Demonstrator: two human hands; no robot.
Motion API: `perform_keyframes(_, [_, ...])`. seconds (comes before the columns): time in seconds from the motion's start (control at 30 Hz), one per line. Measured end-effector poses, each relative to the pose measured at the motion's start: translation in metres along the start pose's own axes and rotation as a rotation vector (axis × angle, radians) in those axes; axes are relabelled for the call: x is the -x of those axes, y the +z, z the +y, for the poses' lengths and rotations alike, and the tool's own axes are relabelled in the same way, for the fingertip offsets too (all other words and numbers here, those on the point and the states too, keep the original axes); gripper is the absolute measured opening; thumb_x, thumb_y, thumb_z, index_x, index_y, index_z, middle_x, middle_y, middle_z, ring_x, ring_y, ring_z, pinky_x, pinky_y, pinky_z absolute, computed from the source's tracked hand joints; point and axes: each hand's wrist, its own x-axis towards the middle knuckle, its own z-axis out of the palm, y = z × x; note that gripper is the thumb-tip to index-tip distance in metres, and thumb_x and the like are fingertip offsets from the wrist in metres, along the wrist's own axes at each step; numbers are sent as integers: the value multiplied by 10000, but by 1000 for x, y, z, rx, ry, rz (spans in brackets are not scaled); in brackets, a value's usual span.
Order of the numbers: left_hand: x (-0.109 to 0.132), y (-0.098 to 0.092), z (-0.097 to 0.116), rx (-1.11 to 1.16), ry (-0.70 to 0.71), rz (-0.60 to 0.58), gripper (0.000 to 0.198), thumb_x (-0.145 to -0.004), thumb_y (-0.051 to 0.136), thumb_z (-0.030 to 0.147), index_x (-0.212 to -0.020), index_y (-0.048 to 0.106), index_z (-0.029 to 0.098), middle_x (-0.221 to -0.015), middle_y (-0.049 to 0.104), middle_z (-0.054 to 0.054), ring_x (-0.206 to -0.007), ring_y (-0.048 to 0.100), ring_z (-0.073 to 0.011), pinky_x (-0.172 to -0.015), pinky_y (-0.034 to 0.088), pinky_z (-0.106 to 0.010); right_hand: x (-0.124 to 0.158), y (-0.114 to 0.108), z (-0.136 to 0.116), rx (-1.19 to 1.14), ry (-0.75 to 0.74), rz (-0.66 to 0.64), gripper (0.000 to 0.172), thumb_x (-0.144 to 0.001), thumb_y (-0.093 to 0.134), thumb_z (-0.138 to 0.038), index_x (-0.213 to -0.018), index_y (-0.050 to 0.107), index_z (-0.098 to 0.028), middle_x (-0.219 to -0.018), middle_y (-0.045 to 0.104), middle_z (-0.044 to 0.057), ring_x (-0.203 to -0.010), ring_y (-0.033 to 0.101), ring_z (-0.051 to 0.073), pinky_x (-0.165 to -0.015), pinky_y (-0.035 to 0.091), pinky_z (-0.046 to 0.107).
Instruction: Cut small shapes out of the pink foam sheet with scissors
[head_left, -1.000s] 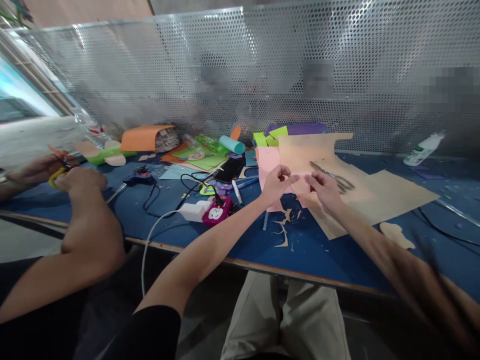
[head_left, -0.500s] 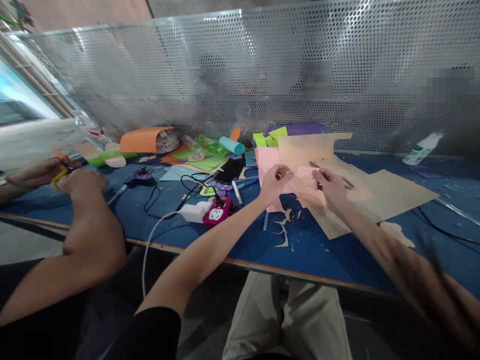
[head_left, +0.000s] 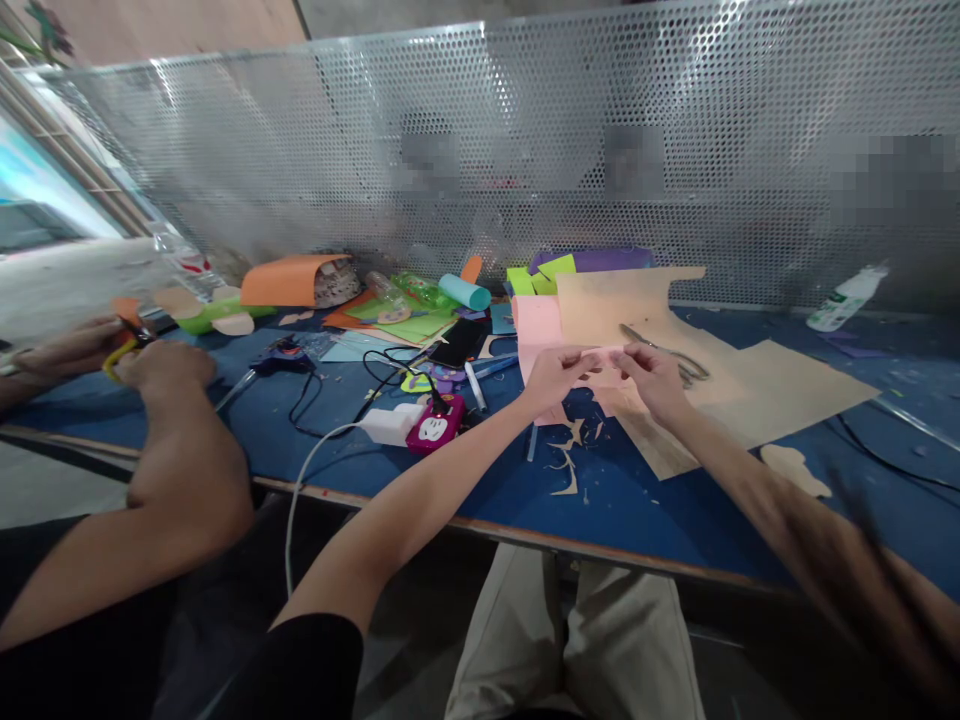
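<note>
A small piece of pink paper [head_left: 603, 353] is pinched between my two hands above the sheets. My left hand [head_left: 556, 378] grips its left end with the fingertips, and my right hand [head_left: 655, 378] grips the right end. Under them lie a larger pink sheet [head_left: 537, 325] and a wide tan sheet [head_left: 780, 390]. Scissors [head_left: 679, 362] rest on the tan paper just beyond my right hand. Thin paper scraps [head_left: 568, 465] are strewn on the blue table [head_left: 480, 480] in front of my left hand.
A pink power adapter [head_left: 436, 425] with a white plug and cables sits left of my forearm. A phone [head_left: 457, 343], coloured papers and an orange roll [head_left: 279, 282] lie behind. A glue bottle [head_left: 847, 298] stands tilted at right. At left, a co-worker's hands [head_left: 161, 362] hold yellow-handled scissors.
My left hand has moved right and taken hold of the small pink paper, which my right hand alone held before. The two hands are now close together.
</note>
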Motion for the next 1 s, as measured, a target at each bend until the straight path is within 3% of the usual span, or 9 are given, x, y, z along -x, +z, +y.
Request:
perform_keyframes(0.07, [0,0,3,47,1,20,515,-887,801,639,-1041,798,147,-981,819,-113,-949,816,-244,-829,624,-335,1,1,-3,-21,-15,21,200,-792,759,-415,-828,653,-249,-727,621,-34,-593,556,131,-606,474,264])
perform_keyframes(0.2, [0,-2,11,73,18,101,525,-901,797,637,-1067,792,139,-969,815,-111,-920,829,-245,-826,643,-335,4,2,-9,-9,-142,108,431,-747,821,-312,-1087,556,-308,-975,619,-32,-604,553,102,-637,501,261])
perform_keyframes(0.33, [2,-3,11,79,42,92,499,-930,772,615,-1095,790,145,-1001,820,-112,-957,827,-252,-878,662,-365,5,1,-10,143,-223,76,302,-800,773,-297,-1063,624,-291,-1071,642,8,-727,598,134,-768,530,309])
perform_keyframes(0.5, [4,0,4,-42,114,35,441,-990,702,568,-1138,811,167,-1012,833,-94,-940,799,-225,-944,658,-395,5,5,-9,53,-151,37,372,-790,773,-310,-1118,598,-299,-1130,644,19,-785,645,142,-782,549,318])
perform_keyframes(0.67, [7,2,6,-97,136,13,417,-1026,661,523,-1199,826,182,-1018,838,-89,-936,800,-221,-933,667,-389,7,5,-14,130,-207,11,167,-831,733,-366,-964,694,-273,-1167,627,38,-820,647,148,-785,560,317])
perform_keyframes(0.87, [9,3,11,-26,98,-17,434,-1028,682,465,-1318,784,160,-1189,832,-126,-1083,815,-269,-972,676,-420,7,6,-13,124,-147,33,253,-839,717,-415,-1055,699,-284,-1184,654,49,-860,656,165,-752,568,314])
perform_keyframes(1.0, [8,1,8,3,87,-12,424,-1023,693,448,-1312,784,151,-1196,829,-141,-1094,817,-283,-962,684,-432,4,3,-7,139,-98,29,251,-819,725,-462,-945,749,-247,-1151,691,70,-877,686,198,-748,569,332])
